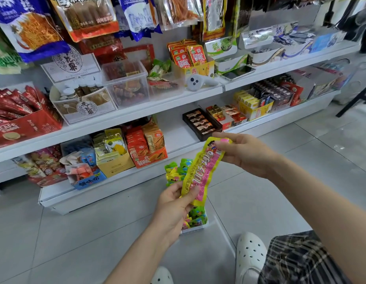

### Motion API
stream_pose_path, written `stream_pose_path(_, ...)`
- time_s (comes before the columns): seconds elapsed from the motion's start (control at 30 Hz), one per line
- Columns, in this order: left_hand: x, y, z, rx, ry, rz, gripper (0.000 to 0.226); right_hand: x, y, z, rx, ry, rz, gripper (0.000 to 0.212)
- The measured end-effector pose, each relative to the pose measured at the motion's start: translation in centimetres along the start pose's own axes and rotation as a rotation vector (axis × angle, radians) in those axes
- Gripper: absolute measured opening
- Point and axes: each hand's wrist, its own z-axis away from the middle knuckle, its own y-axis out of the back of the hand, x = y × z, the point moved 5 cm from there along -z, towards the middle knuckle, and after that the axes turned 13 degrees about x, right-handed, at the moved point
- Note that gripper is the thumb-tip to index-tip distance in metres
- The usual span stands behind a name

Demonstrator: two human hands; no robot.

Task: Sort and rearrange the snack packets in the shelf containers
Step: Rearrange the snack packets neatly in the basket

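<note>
**Fingers pinching both ends of one snack packet, low in front of the shelves**

Fingers (195, 190) of the left hand (173, 203) are pinching the lower end of a long yellow-and-pink packet (200, 171), while the right hand (243, 152) is pinching its top end, so the strip is stretching between them above the floor. Right below it, a white box (195, 227) is sitting on the tiles, packed with similar green and yellow packets (178, 171).

From where I'm standing, the risk is a slip: the wrapper looks glossy, and a loosened pinch would probably be dropping it onto the floor rather than into the box.

On the lowest shelf (178, 130), a yellow carton (114, 163) is holding pale green packs, and a red-orange carton (149, 152) is holding orange ones. Higher up, a clear tub (126, 83) is holding dark red snacks.
</note>
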Motion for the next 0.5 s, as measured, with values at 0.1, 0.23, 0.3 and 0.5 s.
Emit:
stream_pose_path(0.1,-0.1,-0.3,0.2,-0.006,0.053,0.059,0.038,0.2,0.4,-0.3,0.085,0.027,0.010,0.040)
stream_pose_path(0.23,-0.3,-0.9,0.8,-0.112,0.347,0.249,0.037,0.1,0.6,-0.6,0.082,0.021,-0.048,0.032)
stream_pose_path(0.3,-0.4,-0.9,0.7,-0.124,0.461,0.310,0.041,0.0,0.4,-0.5,0.043,0.024,-0.093,0.023)
stream_pose_path(0.5,-0.6,-1.3,0.8,-0.211,0.536,0.272,0.044,-0.5,-0.3,0.0,-0.105,0.076,-0.097,0.013)
